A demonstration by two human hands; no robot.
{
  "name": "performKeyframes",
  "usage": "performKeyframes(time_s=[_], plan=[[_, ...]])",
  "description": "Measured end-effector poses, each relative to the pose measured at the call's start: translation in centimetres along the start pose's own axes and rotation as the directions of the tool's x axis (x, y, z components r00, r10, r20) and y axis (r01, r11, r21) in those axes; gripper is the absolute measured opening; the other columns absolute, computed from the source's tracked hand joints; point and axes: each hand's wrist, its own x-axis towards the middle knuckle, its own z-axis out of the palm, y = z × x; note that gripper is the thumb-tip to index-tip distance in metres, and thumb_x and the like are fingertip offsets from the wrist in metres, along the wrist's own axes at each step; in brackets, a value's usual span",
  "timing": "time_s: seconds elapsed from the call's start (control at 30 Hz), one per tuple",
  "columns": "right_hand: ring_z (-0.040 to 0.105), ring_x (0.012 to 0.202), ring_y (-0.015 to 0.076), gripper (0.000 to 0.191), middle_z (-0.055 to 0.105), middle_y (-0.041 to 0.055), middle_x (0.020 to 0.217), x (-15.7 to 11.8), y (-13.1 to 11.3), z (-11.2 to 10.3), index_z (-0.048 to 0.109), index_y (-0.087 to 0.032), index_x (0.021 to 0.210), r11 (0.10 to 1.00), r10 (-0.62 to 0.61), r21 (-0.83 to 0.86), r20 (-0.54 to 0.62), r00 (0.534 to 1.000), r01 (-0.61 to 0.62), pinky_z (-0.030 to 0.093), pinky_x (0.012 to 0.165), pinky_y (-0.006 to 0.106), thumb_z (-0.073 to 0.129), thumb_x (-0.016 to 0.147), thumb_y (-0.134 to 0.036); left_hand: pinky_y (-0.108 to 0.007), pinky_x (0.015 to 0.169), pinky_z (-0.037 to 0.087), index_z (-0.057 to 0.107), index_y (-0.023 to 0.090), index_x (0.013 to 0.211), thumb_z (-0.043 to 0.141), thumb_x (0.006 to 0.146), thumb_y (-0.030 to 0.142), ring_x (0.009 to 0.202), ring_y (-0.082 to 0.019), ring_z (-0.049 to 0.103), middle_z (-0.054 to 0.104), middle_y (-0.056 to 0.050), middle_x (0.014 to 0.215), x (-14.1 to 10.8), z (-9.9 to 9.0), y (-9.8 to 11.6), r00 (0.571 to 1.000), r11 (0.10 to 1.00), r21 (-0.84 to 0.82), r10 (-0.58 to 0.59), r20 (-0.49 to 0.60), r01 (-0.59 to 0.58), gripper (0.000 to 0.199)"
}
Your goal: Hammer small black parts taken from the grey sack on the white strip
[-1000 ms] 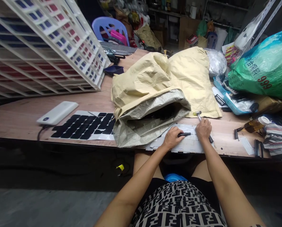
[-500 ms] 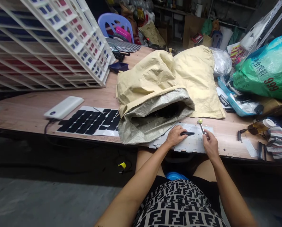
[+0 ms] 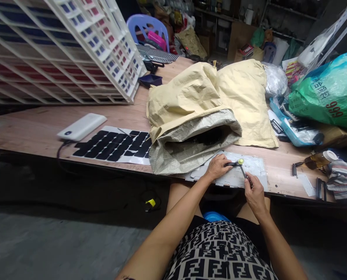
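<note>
My left hand (image 3: 218, 167) is closed on one end of a small black plastic piece (image 3: 231, 164), holding it over the flat pale board (image 3: 253, 171) at the table's front edge. In my right hand (image 3: 255, 192) is a small hammer (image 3: 242, 168) with a yellowish head, gripped by its dark handle. The hammer head is at the free end of the black piece; whether they touch I cannot tell. Just behind my left hand lies an open woven sack (image 3: 187, 97), its silvery mouth facing me and dark contents inside.
To the left are rows of black flat parts (image 3: 112, 146) on a white sheet, a white power bank (image 3: 82, 127) with a cable and a big white crate (image 3: 115, 58). At right stand a blue tray (image 3: 292, 132), a bottle (image 3: 319, 158), a striped cloth (image 3: 344, 179) and a green bag (image 3: 325, 97).
My right hand has brought the hammer left and down, from beside the black piece to its free end. My left hand keeps its grip. The whole view has shifted slightly.
</note>
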Motion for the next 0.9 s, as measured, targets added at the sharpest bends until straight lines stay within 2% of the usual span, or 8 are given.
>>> performKeyframes(time_s=[0.2, 0.37, 0.43, 0.53, 0.63, 0.7, 0.8, 0.9], plan=[[0.065, 0.105, 0.0220, 0.033, 0.069, 0.0106, 0.111, -0.1, -1.0, 0.5, 0.067, -0.019, 0.119, 0.999, -0.052, 0.010, 0.021, 0.998, 0.052, 0.053, 0.095, 0.038, 0.047, 0.095, -0.030, -0.034, 0.082, 0.046, 0.077, 0.025, 0.103, 0.072, 0.083, 0.031, 0.090, -0.020, 0.055, 0.064, -0.004, 0.093, 0.1, -0.3, 0.4, 1.000, 1.000, 0.025, -0.007, 0.005, 0.007, 0.022], [0.065, 0.101, 0.0224, 0.032, 0.070, 0.0099, 0.107, 0.5, -0.5, 1.0, 0.068, -0.021, 0.117, 0.998, -0.061, -0.019, 0.051, 0.997, 0.062, 0.053, 0.092, 0.039, 0.047, 0.094, -0.029, -0.034, 0.081, 0.046, 0.078, 0.027, 0.102, 0.072, 0.082, 0.031, 0.089, -0.020, 0.055, 0.063, -0.003, 0.091, 0.2, -0.4, 0.5, 1.000, 1.000, 0.027, -0.015, 0.010, 0.014, 0.021], [0.064, 0.099, 0.0220, 0.034, 0.069, 0.0097, 0.106, 2.1, 0.0, 0.8, 0.067, -0.020, 0.120, 0.995, -0.063, -0.076, 0.028, 0.998, 0.065, 0.052, 0.090, 0.037, 0.047, 0.094, -0.029, -0.034, 0.083, 0.046, 0.077, 0.027, 0.104, 0.072, 0.082, 0.032, 0.090, -0.020, 0.055, 0.063, -0.003, 0.091, 0.3, -0.3, 0.4, 1.000, 1.000, 0.020, -0.013, 0.006, 0.013, 0.023], [0.061, 0.094, 0.0215, 0.036, 0.067, 0.0102, 0.106, 6.2, 1.2, 0.4, 0.066, -0.018, 0.122, 0.966, -0.042, -0.257, -0.054, 0.998, 0.027, 0.049, 0.088, 0.035, 0.046, 0.093, -0.026, -0.034, 0.083, 0.046, 0.077, 0.027, 0.103, 0.072, 0.081, 0.032, 0.091, -0.020, 0.055, 0.063, -0.002, 0.090, 0.4, -0.1, 0.2, 1.000, 1.000, 0.015, -0.016, 0.008, 0.016, 0.022], [0.057, 0.095, 0.0226, 0.038, 0.064, 0.0112, 0.104, 10.7, 2.9, 0.5, 0.067, -0.017, 0.122, 0.873, 0.024, -0.478, -0.149, 0.988, -0.094, 0.045, 0.085, 0.034, 0.046, 0.092, -0.021, -0.033, 0.083, 0.046, 0.077, 0.028, 0.102, 0.072, 0.081, 0.031, 0.091, -0.020, 0.055, 0.062, -0.002, 0.089, 0.4, -0.1, 0.1, 1.000, 1.000, 0.007, -0.024, 0.009, 0.024, 0.022], [0.055, 0.098, 0.0234, 0.037, 0.063, 0.0116, 0.104, 12.8, 3.9, 0.9, 0.067, -0.018, 0.122, 0.809, 0.062, -0.568, -0.172, 0.983, -0.150, 0.042, 0.082, 0.033, 0.047, 0.091, -0.018, -0.033, 0.083, 0.046, 0.077, 0.028, 0.101, 0.072, 0.081, 0.031, 0.091, -0.020, 0.055, 0.062, -0.002, 0.089, 0.3, 0.0, 0.2, 1.000, 1.000, 0.001, -0.025, 0.011, 0.025, 0.022], [0.053, 0.097, 0.0241, 0.037, 0.061, 0.0116, 0.103, 14.1, 4.9, 1.8, 0.066, -0.019, 0.124, 0.741, 0.083, -0.645, -0.186, 0.979, -0.185, 0.038, 0.078, 0.033, 0.045, 0.094, -0.019, -0.033, 0.083, 0.046, 0.077, 0.027, 0.101, 0.073, 0.080, 0.030, 0.090, -0.020, 0.055, 0.062, -0.002, 0.088, 0.5, 0.0, 0.1, 1.000, 1.000, -0.004, -0.025, 0.010, 0.025, 0.022], [0.052, 0.097, 0.0250, 0.036, 0.059, 0.0127, 0.106, 13.8, 5.4, 2.7, 0.063, -0.019, 0.126, 0.693, 0.033, -0.700, -0.206, 0.978, -0.171, 0.037, 0.076, 0.034, 0.041, 0.097, -0.022, -0.033, 0.083, 0.046, 0.077, 0.025, 0.100, 0.074, 0.080, 0.030, 0.090, -0.020, 0.056, 0.063, -0.002, 0.088, 0.7, -0.3, 0.0, 1.000, 1.000, -0.001, -0.015, -0.006, 0.015, 0.021]])
